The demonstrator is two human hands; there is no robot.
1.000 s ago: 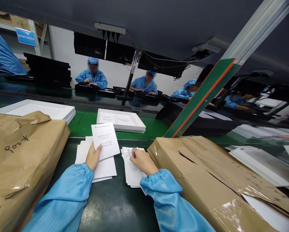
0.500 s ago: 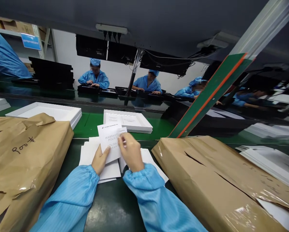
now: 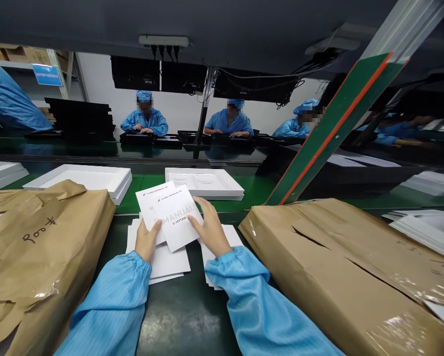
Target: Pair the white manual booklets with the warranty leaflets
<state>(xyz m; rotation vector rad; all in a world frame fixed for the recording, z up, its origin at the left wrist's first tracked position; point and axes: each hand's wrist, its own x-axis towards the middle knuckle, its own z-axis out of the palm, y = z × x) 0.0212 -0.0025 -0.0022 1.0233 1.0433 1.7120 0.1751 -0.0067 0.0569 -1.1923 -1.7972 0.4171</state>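
My left hand [image 3: 146, 241] pinches a white warranty leaflet [image 3: 147, 201] by its lower edge, thumb on top. Overlapping its right side is a white booklet printed "MANUAL" [image 3: 177, 232], held at its right edge between the thumb and fingers of my right hand [image 3: 212, 230]. My left thumb also reaches the booklet's left edge. Below the hands lie two piles of white papers on the dark green bench: a left pile [image 3: 172, 262] and a right pile [image 3: 232, 233], partly hidden by my right hand and sleeve.
Brown paper-wrapped packages flank me, one at left [image 3: 66, 232] and one at right [image 3: 318, 247]. Beyond stand a white box tray holding printed papers [image 3: 222, 184] and another white tray [image 3: 84, 178]. A slanted green post [image 3: 336, 133] rises at right. Co-workers in blue sit across the line.
My right hand has brought the manual booklet in over the warranty leaflet, covering part of it. My right fingers have spread along the booklet's edge. The camera view has shifted slightly.
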